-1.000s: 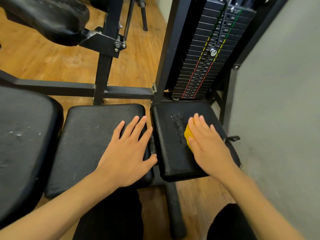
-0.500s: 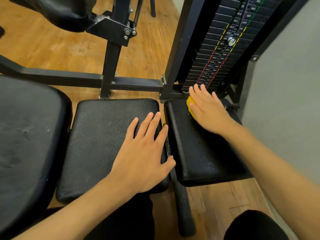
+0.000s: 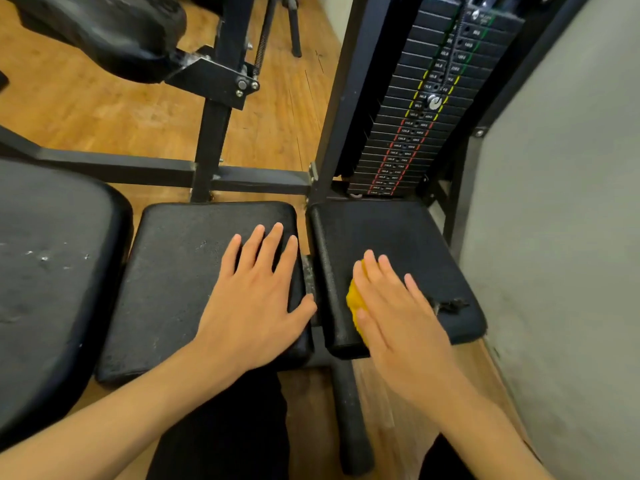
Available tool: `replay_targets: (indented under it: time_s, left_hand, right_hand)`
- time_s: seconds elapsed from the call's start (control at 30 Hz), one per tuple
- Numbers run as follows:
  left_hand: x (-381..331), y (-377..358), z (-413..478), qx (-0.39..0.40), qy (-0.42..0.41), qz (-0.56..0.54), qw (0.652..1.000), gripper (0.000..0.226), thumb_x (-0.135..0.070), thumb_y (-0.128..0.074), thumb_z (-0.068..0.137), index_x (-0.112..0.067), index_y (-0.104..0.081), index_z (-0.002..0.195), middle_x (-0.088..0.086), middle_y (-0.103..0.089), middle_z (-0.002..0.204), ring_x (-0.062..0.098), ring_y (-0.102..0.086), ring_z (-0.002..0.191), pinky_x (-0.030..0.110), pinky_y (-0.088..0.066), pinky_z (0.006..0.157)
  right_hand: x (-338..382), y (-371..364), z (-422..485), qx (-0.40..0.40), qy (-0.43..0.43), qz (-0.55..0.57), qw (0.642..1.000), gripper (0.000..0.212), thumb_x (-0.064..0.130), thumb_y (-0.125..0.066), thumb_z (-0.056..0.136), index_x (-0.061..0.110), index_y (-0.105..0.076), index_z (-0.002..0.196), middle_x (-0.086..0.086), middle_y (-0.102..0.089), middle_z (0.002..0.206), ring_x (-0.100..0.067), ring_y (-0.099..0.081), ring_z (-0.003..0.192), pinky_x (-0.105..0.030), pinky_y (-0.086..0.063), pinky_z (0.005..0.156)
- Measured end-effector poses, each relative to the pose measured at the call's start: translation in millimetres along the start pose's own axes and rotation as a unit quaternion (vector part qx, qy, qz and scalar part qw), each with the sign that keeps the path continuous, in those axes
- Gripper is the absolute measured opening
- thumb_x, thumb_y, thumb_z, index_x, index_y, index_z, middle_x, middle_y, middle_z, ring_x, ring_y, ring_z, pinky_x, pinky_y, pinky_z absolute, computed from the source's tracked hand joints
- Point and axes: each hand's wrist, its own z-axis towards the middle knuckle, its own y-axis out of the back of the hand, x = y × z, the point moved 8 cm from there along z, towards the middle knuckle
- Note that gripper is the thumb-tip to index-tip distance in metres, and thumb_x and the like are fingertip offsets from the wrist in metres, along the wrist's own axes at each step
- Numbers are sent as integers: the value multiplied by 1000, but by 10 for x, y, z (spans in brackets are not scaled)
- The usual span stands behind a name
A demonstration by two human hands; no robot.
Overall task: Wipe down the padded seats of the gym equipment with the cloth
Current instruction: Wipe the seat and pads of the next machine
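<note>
Two small black padded seats sit side by side in front of me. My left hand [image 3: 258, 299] lies flat with spread fingers on the left pad [image 3: 173, 271]. On the right pad [image 3: 398, 233], my right hand [image 3: 394, 313] presses a yellow cloth [image 3: 354, 301] with straight fingers near the pad's front left part. Only the cloth's left edge shows from under the palm. The right pad has a torn spot [image 3: 450, 304] at its right edge.
A larger black seat [image 3: 45, 271] is at the far left. Behind the pads stand the black steel frame [image 3: 211, 140] and a weight stack [image 3: 415, 109]. A grey wall [image 3: 561, 220] is close on the right. Another black pad [image 3: 100, 26] hangs top left over the wooden floor.
My right hand slid the cloth from the far edge of the right pad back toward its front. The left hand stayed flat on the left pad.
</note>
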Motion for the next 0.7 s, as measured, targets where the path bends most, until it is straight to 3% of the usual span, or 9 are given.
replay_targets:
  time_s: [0.13,0.3,0.4,0.47,0.53,0.7]
  left_hand:
    - [20,-35,-5,6,17,2,1000,86,-65,-22,91,-14,-27,160,12,-22,167,31,-13,156,54,-11,126]
    - [46,-49,-3,11,31,-6,999,85,-65,-23,91,-17,-25,161,5,-21,168,33,-13,156,62,-11,123]
    - [59,-43,6,12,33,-16,999,83,-64,-24,92,-17,-24,161,4,-21,168,32,-13,156,63,-11,123]
    - [60,-42,12,13,33,-22,999,82,-63,-23,93,-18,-23,161,3,-20,169,31,-12,156,62,-9,123]
    - [68,-34,17,13,33,-24,999,81,-62,-22,93,-19,-22,161,2,-20,169,30,-11,156,61,-8,124]
    - [83,-10,-1,8,37,-26,999,76,-56,-15,94,-21,-22,162,-3,-19,169,27,-12,156,56,-8,125]
  right_hand:
    - [-3,0,9,6,-3,-20,1000,65,50,5,98,29,5,159,15,14,165,-1,23,147,-30,9,119]
    - [-17,32,1118,5,10,-19,1000,58,38,-17,107,19,-3,159,2,6,167,-15,12,153,-39,3,122]
    - [12,23,1822,18,7,-9,1000,52,34,-21,107,15,-20,156,-3,-14,166,-20,-1,154,-48,-8,123]
    - [33,-1,2060,37,3,-9,999,47,32,-24,107,15,-36,148,-4,-32,160,-22,-14,153,-48,-16,120]
    - [44,3,2070,20,6,-11,1000,45,32,-26,106,16,-42,145,-2,-39,157,-22,-20,151,-48,-21,118]
    - [232,31,1320,-33,19,-45,998,54,29,-28,104,17,-21,156,0,-14,166,-20,-7,154,-46,-14,122]
